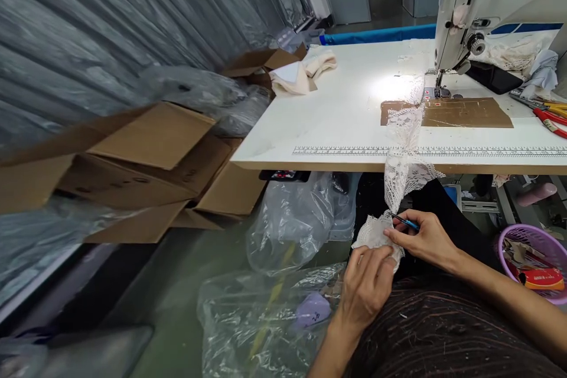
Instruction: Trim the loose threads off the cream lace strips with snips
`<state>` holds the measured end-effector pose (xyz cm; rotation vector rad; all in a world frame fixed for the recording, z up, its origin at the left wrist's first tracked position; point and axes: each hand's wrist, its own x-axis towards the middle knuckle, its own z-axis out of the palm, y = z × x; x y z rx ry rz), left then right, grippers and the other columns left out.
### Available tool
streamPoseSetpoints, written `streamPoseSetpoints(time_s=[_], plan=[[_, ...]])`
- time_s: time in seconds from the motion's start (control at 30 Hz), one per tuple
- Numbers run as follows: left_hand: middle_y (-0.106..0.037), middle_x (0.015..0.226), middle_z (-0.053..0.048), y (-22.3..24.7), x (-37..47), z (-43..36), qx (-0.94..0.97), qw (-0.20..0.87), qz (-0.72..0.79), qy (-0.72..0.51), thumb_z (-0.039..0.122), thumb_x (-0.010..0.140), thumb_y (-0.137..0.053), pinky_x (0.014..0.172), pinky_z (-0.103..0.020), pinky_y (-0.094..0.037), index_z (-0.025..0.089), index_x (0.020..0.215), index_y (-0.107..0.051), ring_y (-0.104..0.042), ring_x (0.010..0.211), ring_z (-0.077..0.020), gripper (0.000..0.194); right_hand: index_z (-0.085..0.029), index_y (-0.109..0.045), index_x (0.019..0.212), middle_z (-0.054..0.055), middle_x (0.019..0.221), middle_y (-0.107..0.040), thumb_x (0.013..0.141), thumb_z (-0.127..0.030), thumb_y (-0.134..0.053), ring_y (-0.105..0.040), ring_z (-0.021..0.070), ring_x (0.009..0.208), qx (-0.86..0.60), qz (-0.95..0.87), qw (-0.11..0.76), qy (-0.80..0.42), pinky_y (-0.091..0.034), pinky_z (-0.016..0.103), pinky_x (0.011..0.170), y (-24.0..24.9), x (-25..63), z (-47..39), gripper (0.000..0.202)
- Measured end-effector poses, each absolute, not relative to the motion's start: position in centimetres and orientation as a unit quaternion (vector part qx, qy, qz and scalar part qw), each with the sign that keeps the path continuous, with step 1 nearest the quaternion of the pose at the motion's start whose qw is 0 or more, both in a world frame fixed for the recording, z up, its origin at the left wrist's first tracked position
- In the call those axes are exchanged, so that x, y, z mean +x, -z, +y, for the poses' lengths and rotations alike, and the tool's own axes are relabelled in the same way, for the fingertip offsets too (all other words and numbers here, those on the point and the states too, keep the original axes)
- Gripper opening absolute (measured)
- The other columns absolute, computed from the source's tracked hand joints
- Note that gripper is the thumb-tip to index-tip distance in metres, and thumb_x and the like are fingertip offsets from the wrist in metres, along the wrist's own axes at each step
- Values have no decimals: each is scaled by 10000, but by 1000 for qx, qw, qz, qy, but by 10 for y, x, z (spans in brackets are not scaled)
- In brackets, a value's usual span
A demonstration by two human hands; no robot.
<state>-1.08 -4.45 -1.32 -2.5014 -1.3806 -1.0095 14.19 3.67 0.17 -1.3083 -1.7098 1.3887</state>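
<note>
Down from one smooth white tabletop (328, 115) hangs one scalloped white floral-lace strip (400, 174); left hand (367, 286) pinches its lower part, fingers bent; right hand (429, 240) has fingers closed around one blue-handled cutter (410, 224).

Lace trim (398, 180) is soft openwork cloth, matt and kinda bumpy. The snips (413, 225) have blue bits that look like plastic from where I'm standing. White tabletop (328, 112)'s smooth with a bit of sheen, sewing machine (456, 12) looks like glossy painted metal. Cardboard box (155, 136)'s plain matt, clear bag (287, 224)'s crinkly shiny plastic, purple basket (506, 252)'s plastic too, and that grey curtain (110, 23)'s all creased, plasticky shine.
</note>
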Motion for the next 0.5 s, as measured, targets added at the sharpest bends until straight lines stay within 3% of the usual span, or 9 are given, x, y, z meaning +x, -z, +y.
streamPoseSetpoints(time_s=[0.07,0.17,0.3,0.4,0.5], plan=[[-694,906,-76,12,-9,-41,-836,-10,-423,349,199,839,-621,773,-364,-482,207,963,-577,-659,788,-201,132,-154,-640,744,-3,637,-549,776,-379,-579,-418,101,535,-484,-644,293,-515,-351,226,507,0,144,36,235],[-643,1031,-119,17,-18,-26,-759,-131,-453,450,408,819,-641,843,-418,-491,192,1066,-572,-634,953,-259,335,-156,-626,734,-21,596,-485,806,-335,-507,-383,95,520,-448,-672,288,-515,-317,219,489,0,151,34,227],[-584,1278,-133,25,-31,6,-626,-360,-482,496,479,875,-563,1037,-438,-417,201,1240,-584,-536,1223,-290,459,-149,-649,797,-34,560,-461,843,-362,-486,-373,87,496,-402,-698,271,-527,-309,211,479,-2,157,32,272],[-669,1136,-103,26,-29,24,-579,-540,-432,432,520,777,-693,942,-371,-474,182,1191,-648,-612,1074,-267,536,-141,-659,830,-34,563,-468,839,-353,-484,-370,84,490,-388,-707,274,-524,-310,211,477,0,159,32,274],[-679,838,-48,24,-20,29,-547,-598,-432,396,514,730,-749,719,-280,-488,147,954,-730,-614,781,-180,430,-139,-662,896,-23,607,-511,821,-320,-496,-379,89,507,-392,-707,290,-512,-324,215,488,4,162,33,256]])
